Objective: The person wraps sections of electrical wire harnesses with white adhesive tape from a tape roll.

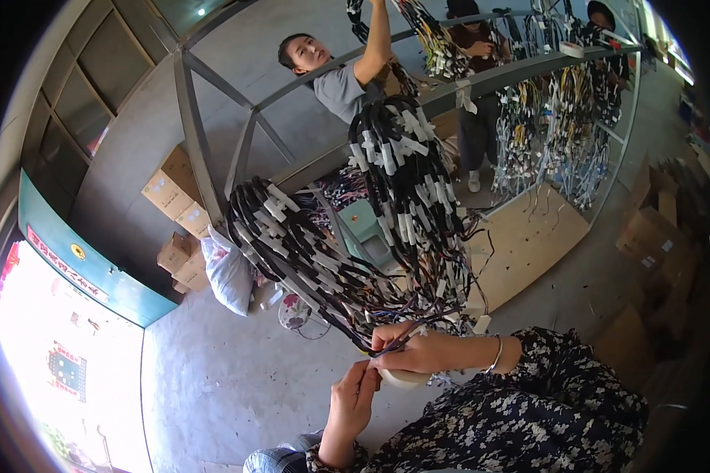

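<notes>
My right hand [412, 351] is closed, with a cream roll of tape [406, 379] under its palm and fingers. Dark and purple wires [427, 318] run down to its fingertips from a hanging wire harness bundle [280, 229]. Just below, my left hand [353, 396] is closed in a pinch, its fingertips meeting those of the right. What lies between the left fingertips is hidden. The bundle, black-sleeved with white connectors, hangs from a metal rack bar [323, 164]. A second thick harness bundle [406, 189] hangs to its right.
Across the rack [197, 130], a person in a grey top [343, 91] has an arm raised by hanging wires. More people stand at the far right near other harnesses [568, 118]. Cardboard boxes [173, 185], a white sack [227, 272], a stool [363, 225] and a board [528, 244] stand around.
</notes>
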A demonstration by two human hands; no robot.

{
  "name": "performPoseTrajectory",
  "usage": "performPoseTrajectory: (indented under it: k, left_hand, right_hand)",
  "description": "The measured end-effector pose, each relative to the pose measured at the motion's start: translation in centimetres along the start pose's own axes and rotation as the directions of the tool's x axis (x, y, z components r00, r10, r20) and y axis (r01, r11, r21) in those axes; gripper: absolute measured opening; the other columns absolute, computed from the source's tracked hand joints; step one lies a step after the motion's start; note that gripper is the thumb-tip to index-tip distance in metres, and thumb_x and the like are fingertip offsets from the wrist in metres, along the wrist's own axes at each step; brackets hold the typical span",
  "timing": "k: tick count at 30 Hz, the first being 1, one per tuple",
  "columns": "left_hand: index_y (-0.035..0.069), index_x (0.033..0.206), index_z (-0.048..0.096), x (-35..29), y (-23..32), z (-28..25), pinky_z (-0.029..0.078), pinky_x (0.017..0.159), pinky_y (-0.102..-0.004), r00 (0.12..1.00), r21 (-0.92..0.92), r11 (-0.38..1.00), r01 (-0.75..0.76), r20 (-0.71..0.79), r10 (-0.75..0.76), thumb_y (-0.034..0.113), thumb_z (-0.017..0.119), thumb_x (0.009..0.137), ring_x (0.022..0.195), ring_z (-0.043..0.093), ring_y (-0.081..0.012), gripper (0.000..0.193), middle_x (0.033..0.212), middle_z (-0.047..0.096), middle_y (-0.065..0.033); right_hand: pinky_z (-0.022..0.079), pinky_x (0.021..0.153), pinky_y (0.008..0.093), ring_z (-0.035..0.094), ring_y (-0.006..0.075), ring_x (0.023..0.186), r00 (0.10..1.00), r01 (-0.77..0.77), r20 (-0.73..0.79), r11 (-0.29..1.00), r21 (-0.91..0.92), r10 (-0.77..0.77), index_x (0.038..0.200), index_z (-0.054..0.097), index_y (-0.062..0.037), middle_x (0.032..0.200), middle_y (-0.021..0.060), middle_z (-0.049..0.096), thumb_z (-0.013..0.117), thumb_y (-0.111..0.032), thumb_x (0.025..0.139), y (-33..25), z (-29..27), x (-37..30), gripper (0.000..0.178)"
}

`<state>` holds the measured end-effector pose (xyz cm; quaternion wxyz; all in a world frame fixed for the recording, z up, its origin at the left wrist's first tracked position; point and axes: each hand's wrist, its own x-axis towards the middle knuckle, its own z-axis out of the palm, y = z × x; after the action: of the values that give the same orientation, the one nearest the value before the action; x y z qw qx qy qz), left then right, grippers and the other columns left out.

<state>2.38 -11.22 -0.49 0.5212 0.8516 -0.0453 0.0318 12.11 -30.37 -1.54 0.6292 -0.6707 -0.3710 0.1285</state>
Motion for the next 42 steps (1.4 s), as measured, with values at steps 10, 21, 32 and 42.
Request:
performPoseTrajectory:
  k: [10, 21, 32, 42]
  left_hand:
    - [-0.002, 0.105, 0.066, -0.2, -1.4, 1.3, 0.048, 0.058, -0.0298, 0.972, 0.168, 0.978, -0.125, -0.175, 0.154, 0.007, 0.056, 0.103, 0.061, 0.061, -0.0150, 0.014, 0.071, 0.064, -0.0080]
    - [-0.001, 0.117, 0.057, -0.7, 0.5, 0.3, 0.053, 0.063, -0.0447, 0.970, 0.184, 0.959, -0.216, -0.070, 0.232, 0.003, 0.057, 0.100, 0.071, 0.068, -0.0420, 0.017, 0.080, 0.068, -0.0206]
    - [-0.001, 0.110, 0.061, -1.7, -1.2, 1.4, 0.053, 0.062, -0.0467, 0.955, 0.264, 0.950, -0.168, -0.196, 0.224, 0.004, 0.064, 0.091, 0.070, 0.067, -0.0422, 0.020, 0.080, 0.066, -0.0215]
    - [0.000, 0.114, 0.068, -1.0, -9.5, 5.6, 0.060, 0.072, -0.0382, 0.914, 0.002, 0.948, -0.318, -0.263, 0.308, 0.016, 0.080, 0.075, 0.088, 0.074, -0.0311, 0.044, 0.113, 0.072, -0.0157]
  right_hand:
    - [0.048, 0.070, 0.0329, 0.060, 0.0140, 0.077, 0.973, -0.208, 0.110, 0.977, 0.048, 0.202, 0.098, 0.066, -0.0012, 0.082, 0.0078, 0.068, 0.072, -0.038, 0.093, -1.4, -0.7, 0.4, 0.038]
    - [0.041, 0.063, 0.0255, 0.052, 0.0051, 0.071, 0.933, -0.352, 0.154, 0.911, 0.213, 0.325, 0.090, 0.068, -0.0047, 0.074, -0.0035, 0.060, 0.075, -0.039, 0.095, -2.4, -0.4, 0.2, 0.035]
    - [0.044, 0.068, 0.0227, 0.052, 0.0027, 0.079, 0.921, -0.386, 0.208, 0.849, 0.362, 0.330, 0.091, 0.067, -0.0056, 0.080, -0.0054, 0.059, 0.073, -0.032, 0.098, 0.8, 0.4, 0.3, 0.028]
    - [0.054, 0.079, 0.0255, 0.069, 0.0127, 0.089, 0.905, -0.403, 0.183, 0.641, 0.654, 0.383, 0.109, 0.067, -0.0006, 0.098, 0.0074, 0.072, 0.068, -0.010, 0.099, 0.3, 0.0, 0.3, 0.014]
